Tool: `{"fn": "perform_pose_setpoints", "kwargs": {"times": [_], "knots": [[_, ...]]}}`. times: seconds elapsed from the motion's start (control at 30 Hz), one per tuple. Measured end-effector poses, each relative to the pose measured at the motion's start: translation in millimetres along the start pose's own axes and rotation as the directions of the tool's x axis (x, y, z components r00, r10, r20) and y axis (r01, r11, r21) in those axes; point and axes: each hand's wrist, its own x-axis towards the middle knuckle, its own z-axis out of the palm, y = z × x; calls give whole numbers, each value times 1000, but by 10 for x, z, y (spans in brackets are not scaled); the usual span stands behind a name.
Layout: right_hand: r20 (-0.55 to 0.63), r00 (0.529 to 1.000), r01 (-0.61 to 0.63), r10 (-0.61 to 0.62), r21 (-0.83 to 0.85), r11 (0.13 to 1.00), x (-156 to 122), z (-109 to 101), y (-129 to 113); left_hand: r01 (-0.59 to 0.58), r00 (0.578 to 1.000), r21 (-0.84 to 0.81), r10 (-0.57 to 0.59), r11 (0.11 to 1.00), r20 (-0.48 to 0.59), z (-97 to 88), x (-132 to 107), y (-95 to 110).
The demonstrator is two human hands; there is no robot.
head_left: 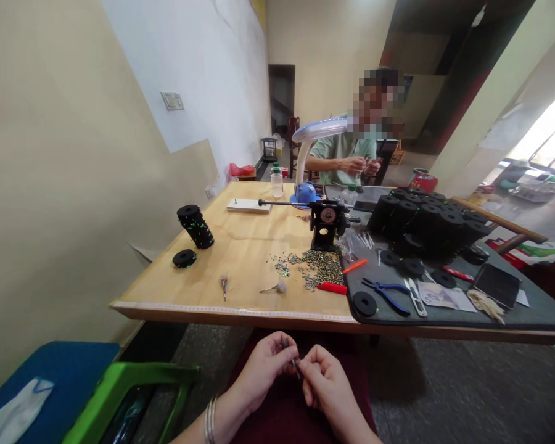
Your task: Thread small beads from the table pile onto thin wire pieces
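Note:
Both hands are close together over my lap, in front of the table's edge. My left hand [267, 365], with bangles at the wrist, is closed on a small dark thin piece [296, 368], too small to name. My right hand [324, 377] pinches the same piece from the other side, its fingertips nearly touching the left ones. Nearest on the wooden table [245, 240] lie two small tufted pieces, one reddish [224, 285] and one pale [280, 287]. Behind them spreads a pile of tiny metallic beads [321, 268].
A black winding device [326, 223] with a long rod stands mid-table beside a blue lamp [304, 194]. Black foam spools [411, 222] crowd the grey mat; blue pliers [391, 295] and snips [415, 299] lie nearer. Opposite sits a person [340, 157]. A green stool [120, 382] stands lower left.

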Motion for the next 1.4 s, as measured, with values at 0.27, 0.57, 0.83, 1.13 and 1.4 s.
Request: {"fn": "perform_pose_setpoints", "kwargs": {"times": [0.27, 0.57, 0.83, 1.13, 1.4], "knots": [[-7, 1000, -5, 5, -11, 1000, 5, 4, 1, -51, 998, 111, 54, 992, -28, 0, -2, 8], [-17, 1000, -13, 12, -25, 1000, 9, 20, 0, -109, 991, 217, 123, 970, -51, -13, 11, 7], [-37, 999, -28, 25, -60, 998, 17, 19, -43, -196, 971, 354, 230, 915, -58, -28, -10, -12], [-66, 997, 25, -28, -48, 999, 55, 9, -27, -271, 947, 569, 320, 777, 14, -15, -84, 4], [-56, 997, 49, -48, 12, 999, 61, -7, -47, -273, 952, 561, 304, 781, 39, 17, -102, 31]]}}
